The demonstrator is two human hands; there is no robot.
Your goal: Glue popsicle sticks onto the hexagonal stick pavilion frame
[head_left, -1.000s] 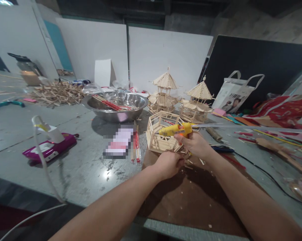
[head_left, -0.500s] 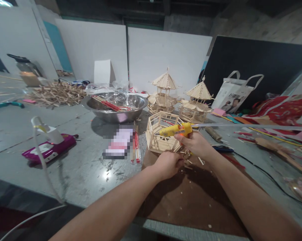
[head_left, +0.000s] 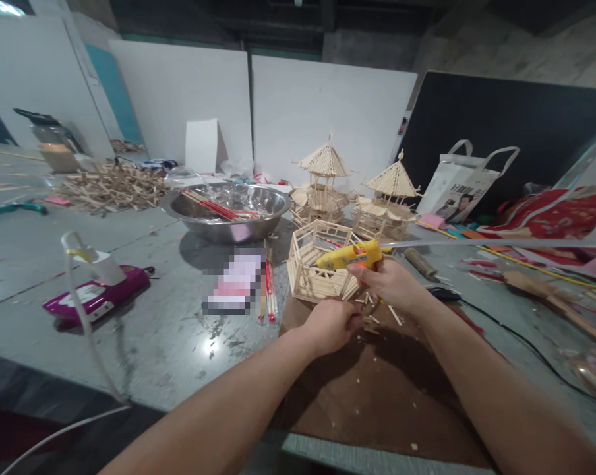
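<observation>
My right hand point(head_left: 389, 284) is wrapped round a yellow glue gun point(head_left: 350, 256), with a long clear glue stick point(head_left: 451, 243) jutting from its back. The nozzle points left, over an open wooden-stick frame point(head_left: 302, 285) with several sides and railings. Close to the near edge of that frame, my left hand point(head_left: 335, 324) is closed, its fingers curled; what they hold, if anything, is hidden. Short bits of stick point(head_left: 372, 323) lie by its fingertips on the brown board point(head_left: 357, 409).
Two stick pagodas point(head_left: 325, 188) point(head_left: 389, 198) stand behind the frame. To the left are a steel bowl point(head_left: 226, 231) with red-wrapped sticks, a blurred-out phone point(head_left: 236, 280) and a purple power strip point(head_left: 100, 293). A black cable point(head_left: 520, 336) runs along the right.
The glue gun has shifted slightly right, its nozzle drawing back from the left side of the frame. My left hand has stayed nearly still.
</observation>
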